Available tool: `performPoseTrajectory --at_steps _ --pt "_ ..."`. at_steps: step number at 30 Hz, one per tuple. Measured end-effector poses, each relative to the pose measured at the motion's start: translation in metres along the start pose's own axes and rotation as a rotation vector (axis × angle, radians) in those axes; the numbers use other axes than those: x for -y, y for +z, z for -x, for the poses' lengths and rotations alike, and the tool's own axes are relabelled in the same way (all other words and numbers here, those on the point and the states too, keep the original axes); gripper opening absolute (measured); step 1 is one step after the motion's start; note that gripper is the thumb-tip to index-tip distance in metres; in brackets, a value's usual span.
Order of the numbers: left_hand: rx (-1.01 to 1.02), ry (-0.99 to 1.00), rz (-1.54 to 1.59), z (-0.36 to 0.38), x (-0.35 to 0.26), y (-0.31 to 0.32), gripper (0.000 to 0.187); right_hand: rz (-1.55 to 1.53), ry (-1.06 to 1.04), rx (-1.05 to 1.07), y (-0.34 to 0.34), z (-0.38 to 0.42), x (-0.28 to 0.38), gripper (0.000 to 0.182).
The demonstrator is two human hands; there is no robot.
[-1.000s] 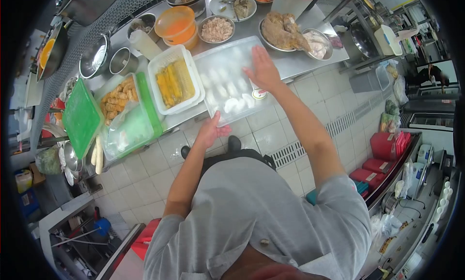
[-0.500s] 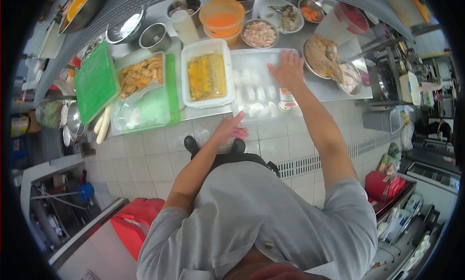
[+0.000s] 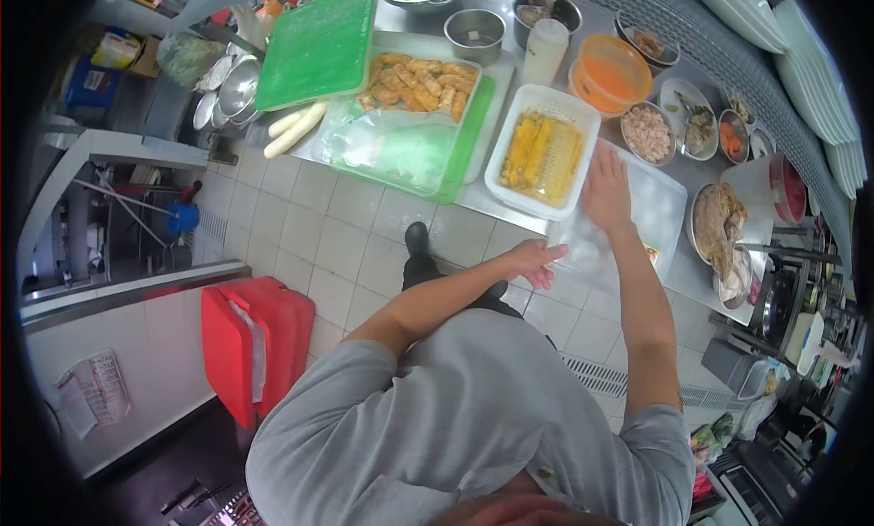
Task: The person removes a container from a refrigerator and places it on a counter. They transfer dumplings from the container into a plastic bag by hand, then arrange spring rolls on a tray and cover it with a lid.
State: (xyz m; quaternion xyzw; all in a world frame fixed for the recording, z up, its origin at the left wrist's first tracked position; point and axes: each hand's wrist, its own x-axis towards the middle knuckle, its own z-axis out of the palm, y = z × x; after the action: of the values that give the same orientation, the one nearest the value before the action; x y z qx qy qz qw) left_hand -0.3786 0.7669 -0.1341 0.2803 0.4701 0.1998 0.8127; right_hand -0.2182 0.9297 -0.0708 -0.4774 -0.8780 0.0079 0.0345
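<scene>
A frosted see-through plastic lid (image 3: 657, 197) covers a shallow container on the steel table. My right hand (image 3: 608, 187) lies flat on its left part, fingers outstretched and close to the rim of the white tub. My left hand (image 3: 535, 262) is at the front left corner of the lidded container, thumb and fingers apart, holding nothing. Inside the white tub (image 3: 510, 191) is a perforated basket with yellow pieces (image 3: 544, 157). What lies under the lid is blurred; part of a red and white label (image 3: 652, 253) shows by my right forearm.
Left of the tub, a tray of browned fried pieces (image 3: 423, 85) has a green lid (image 3: 319, 48) leaning by it. Behind stand an orange tub (image 3: 610, 71), a bottle (image 3: 546, 51) and a bowl of pink chopped food (image 3: 648, 133). A bowl of meat (image 3: 717, 218) is at right.
The view has turned left. My right hand has slid from the right back of the frosted lid to its left side. My left hand stays near the front corner.
</scene>
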Motion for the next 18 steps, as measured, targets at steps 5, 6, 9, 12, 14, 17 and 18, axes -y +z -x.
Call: performPoseTrajectory --at_steps 5,6,9,12,14,17,18 --pt "0.01 -0.018 -0.163 0.016 -0.01 -0.005 0.082 0.002 -0.018 0.011 -0.013 -0.005 0.0 0.066" --pt "0.011 -0.036 -0.232 0.019 -0.011 -0.008 0.078 -0.048 -0.059 -0.028 -0.014 -0.005 -0.005 0.064" --pt "0.051 0.051 -0.476 0.056 -0.005 -0.031 0.062 -0.05 -0.132 -0.133 -0.01 -0.004 -0.025 0.054" --pt "-0.158 0.261 -0.458 0.13 -0.003 -0.07 0.044 -0.276 0.086 -0.299 -0.037 0.019 -0.013 0.045" --pt "-0.355 0.51 -0.559 0.177 0.003 -0.115 0.035 -0.374 0.189 -0.382 -0.074 0.029 0.024 0.042" --pt "-0.78 0.646 -0.813 0.238 -0.015 -0.204 0.041 -0.548 0.149 -0.486 -0.115 0.023 0.12 0.042" --pt "-0.947 0.658 -0.904 0.262 -0.037 -0.223 0.046 -0.561 0.063 -0.485 -0.117 0.016 0.153 0.043"
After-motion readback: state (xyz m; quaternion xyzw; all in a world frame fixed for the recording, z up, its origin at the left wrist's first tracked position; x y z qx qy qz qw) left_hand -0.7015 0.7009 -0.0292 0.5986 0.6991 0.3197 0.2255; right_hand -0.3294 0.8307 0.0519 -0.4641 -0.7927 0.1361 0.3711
